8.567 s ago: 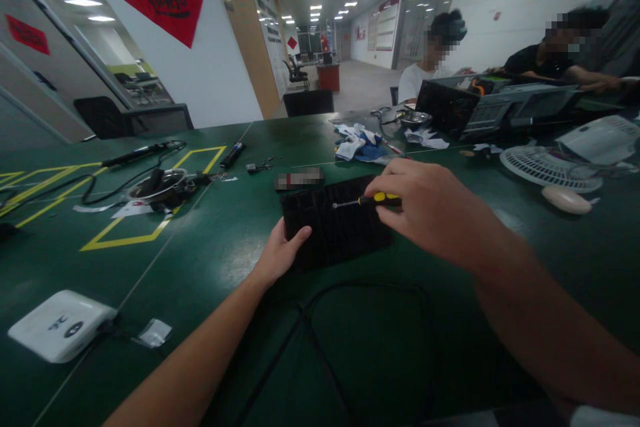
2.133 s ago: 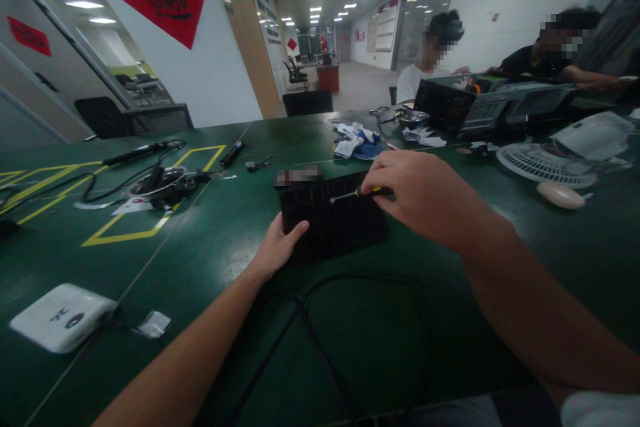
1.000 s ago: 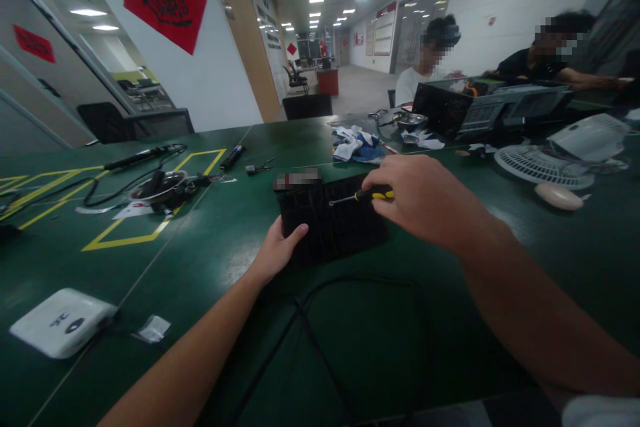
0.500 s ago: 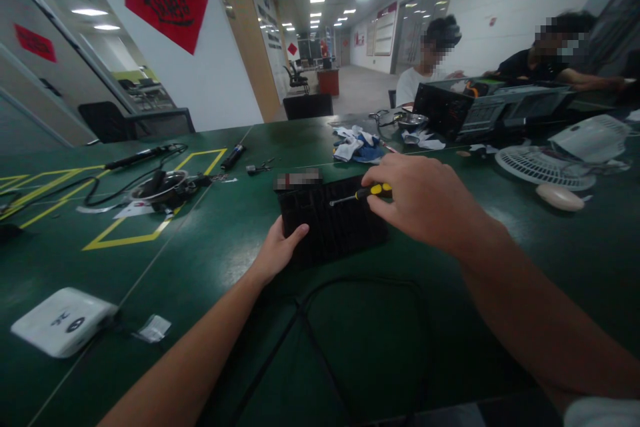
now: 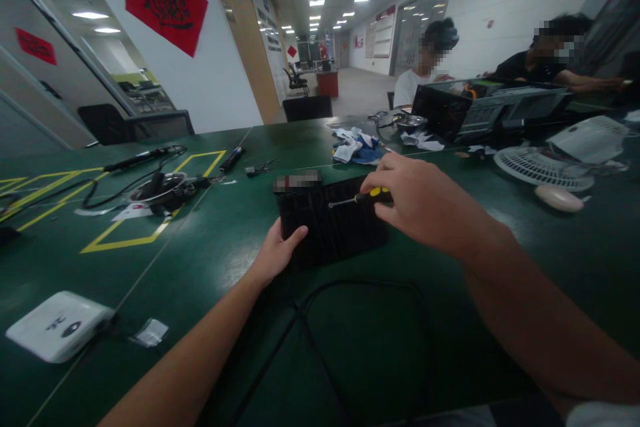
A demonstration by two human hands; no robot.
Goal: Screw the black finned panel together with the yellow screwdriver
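Observation:
My left hand [image 5: 280, 250] grips the left edge of a flat black case [image 5: 330, 233], its thumb on top and the other fingers hidden beneath. Ribs and slots seem to run across the dark inside of the case, though details are hard to make out. Over the case's right part, my right hand [image 5: 415, 203] is closed round the black and yellow handle of a screwdriver [image 5: 345, 202]. Its thin metal shaft points left above the case; whether the tip touches anything I cannot tell.
A black cable [image 5: 360, 281] loops in front of the case. A white box [image 5: 60, 327] lies at left, near a metal bowl [image 5: 160, 188]. Gloves [image 5: 355, 145], a white fan [image 5: 545, 167] and an open computer case [image 5: 480, 110] stand beyond, with two people behind.
The screwdriver handle has turned slightly in my right fingers, showing different yellow patches. My left hand and the case stay nearly as they were.

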